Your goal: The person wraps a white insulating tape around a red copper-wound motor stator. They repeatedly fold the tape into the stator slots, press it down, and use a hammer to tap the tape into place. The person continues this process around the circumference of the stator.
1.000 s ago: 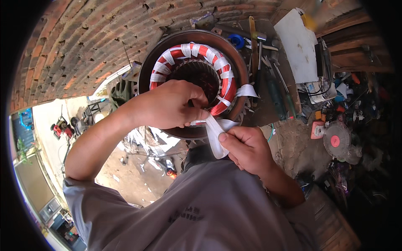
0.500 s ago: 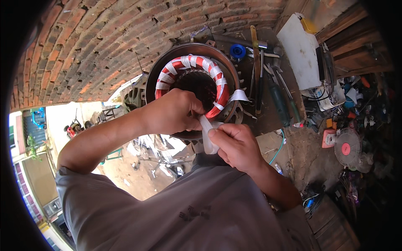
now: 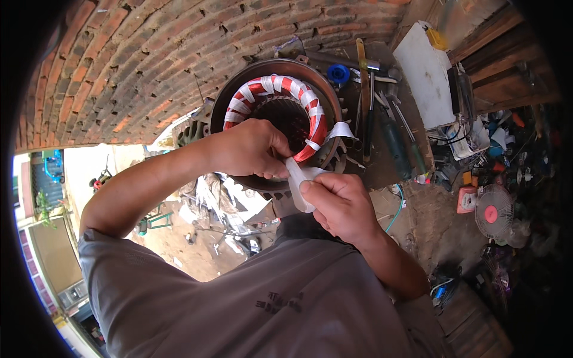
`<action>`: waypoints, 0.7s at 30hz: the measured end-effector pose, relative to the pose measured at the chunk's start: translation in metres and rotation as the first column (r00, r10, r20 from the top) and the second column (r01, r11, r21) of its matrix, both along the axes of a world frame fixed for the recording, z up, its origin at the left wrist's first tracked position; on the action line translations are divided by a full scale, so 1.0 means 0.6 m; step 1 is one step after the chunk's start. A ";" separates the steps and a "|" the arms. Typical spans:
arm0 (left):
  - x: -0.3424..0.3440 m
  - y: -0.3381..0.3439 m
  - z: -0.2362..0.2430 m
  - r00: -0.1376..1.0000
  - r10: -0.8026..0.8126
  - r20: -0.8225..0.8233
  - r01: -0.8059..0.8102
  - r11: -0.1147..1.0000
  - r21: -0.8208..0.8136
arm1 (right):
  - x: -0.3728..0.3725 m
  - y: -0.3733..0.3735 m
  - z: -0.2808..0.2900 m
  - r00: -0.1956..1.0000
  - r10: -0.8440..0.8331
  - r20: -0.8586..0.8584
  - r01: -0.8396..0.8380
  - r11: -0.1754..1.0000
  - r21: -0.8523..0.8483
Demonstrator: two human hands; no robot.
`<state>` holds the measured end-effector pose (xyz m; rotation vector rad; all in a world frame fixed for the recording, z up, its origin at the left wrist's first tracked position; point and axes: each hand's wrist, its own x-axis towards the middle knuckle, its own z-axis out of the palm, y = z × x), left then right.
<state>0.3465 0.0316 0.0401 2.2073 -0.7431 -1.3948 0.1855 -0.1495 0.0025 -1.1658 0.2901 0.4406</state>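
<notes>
A red wire winding (image 3: 317,122), bound at intervals with white cloth tape, forms a ring inside a round rusty motor housing (image 3: 336,98). My left hand (image 3: 250,146) lies over the near left part of the ring, its thumb and fingers pinched on the white tape strip (image 3: 300,190) at the near edge. To the right, my right hand (image 3: 340,200) grips the same strip between thumb and bent fingers, and a loop of it hangs between the two hands. My left hand hides part of the winding. A loose white tape end (image 3: 341,130) sticks out by the ring's right side.
Right of the housing lie a hammer (image 3: 371,67), a blue spool (image 3: 338,74), screwdrivers and a dark green tool (image 3: 395,142) on the bench. A brick wall (image 3: 149,71) rises behind. A fan (image 3: 494,213) and clutter fill the right; scraps (image 3: 230,206) litter the ground.
Both hands keep their hold on the tape at the near edge of the winding. The view has shifted slightly, and the strip's loop hangs a little differently.
</notes>
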 end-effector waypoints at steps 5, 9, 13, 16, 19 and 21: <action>0.022 -0.012 0.002 0.978 0.051 -0.203 -0.040 0.998 0.057 | -0.025 0.001 -0.028 1.000 0.011 -0.004 -0.011 0.997 -0.075; 0.053 -0.034 -0.002 0.940 0.121 -0.319 -0.042 0.969 0.244 | -0.031 0.001 -0.049 0.987 0.048 0.153 -0.016 0.980 -0.200; 0.053 -0.048 0.001 0.974 0.011 -0.226 0.052 0.961 0.271 | -0.036 0.007 -0.063 0.963 0.049 0.264 0.025 0.963 -0.270; 0.037 -0.040 0.006 0.995 -0.068 -0.071 0.082 0.974 0.210 | -0.042 0.001 -0.063 0.862 -0.058 0.503 0.289 0.872 -0.394; -0.009 -0.030 0.006 0.961 -0.161 0.223 0.133 0.982 0.138 | -0.050 -0.033 -0.082 0.771 0.054 0.635 0.462 0.639 -0.615; -0.038 -0.028 0.000 0.862 -0.224 0.455 0.202 0.975 0.098 | -0.028 -0.043 -0.088 0.718 0.240 0.653 0.514 0.449 -0.731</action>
